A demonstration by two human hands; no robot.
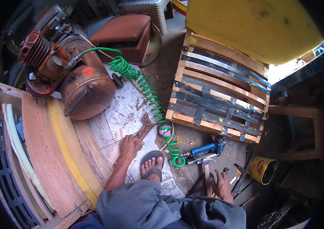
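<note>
Several pale floor tiles [125, 110], cluttered workshop

Brown wood scrap [145, 128] (flat on tiles)

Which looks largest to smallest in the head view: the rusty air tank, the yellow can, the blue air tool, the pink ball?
1. Rusty air tank
2. Blue air tool and yellow can: they look much alike, so no ranking between them
3. Pink ball

The fisheye bends sizes toward the rim, so this holds only for looks.
</note>
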